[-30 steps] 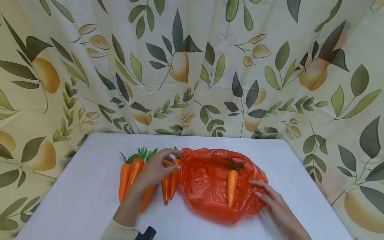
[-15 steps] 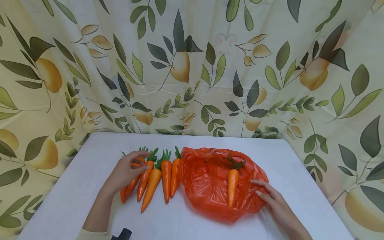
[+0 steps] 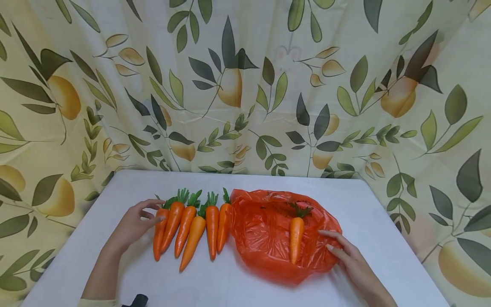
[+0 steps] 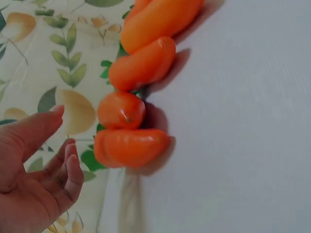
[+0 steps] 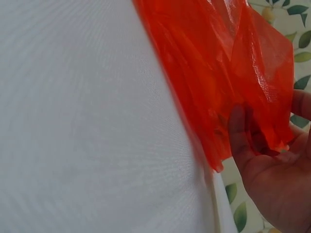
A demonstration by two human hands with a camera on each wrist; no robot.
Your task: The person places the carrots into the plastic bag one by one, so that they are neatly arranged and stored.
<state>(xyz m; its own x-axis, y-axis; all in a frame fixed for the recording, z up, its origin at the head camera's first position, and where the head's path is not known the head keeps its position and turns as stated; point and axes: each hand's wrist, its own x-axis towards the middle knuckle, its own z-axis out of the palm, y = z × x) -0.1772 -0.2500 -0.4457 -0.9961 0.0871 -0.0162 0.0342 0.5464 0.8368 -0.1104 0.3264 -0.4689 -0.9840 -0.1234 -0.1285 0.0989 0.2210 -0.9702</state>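
Observation:
Several orange carrots with green tops lie in a row on the white table (image 3: 215, 285). My left hand (image 3: 136, 224) is at the leftmost carrot (image 3: 158, 238), by its leafy end. In the left wrist view the thumb and fingers of that hand (image 4: 39, 170) are spread, and a gap separates them from the nearest carrot (image 4: 131, 148). A red plastic bag (image 3: 257, 258) lies mouth up to the right of the row, with one carrot (image 3: 296, 241) inside. My right hand (image 3: 350, 256) holds the bag's right rim; in the right wrist view its fingers curl round the thin plastic (image 5: 194, 73).
A curtain (image 3: 261, 85) printed with leaves and fruit hangs behind and at both sides of the table. The row's rightmost carrot (image 3: 223, 228) lies against the bag's left side. A black device (image 3: 138, 300) shows at the left forearm.
My left hand has moved left, from the bag's left edge over the row to the leftmost carrot, uncovering the other carrots. The right hand and the bag have stayed in place.

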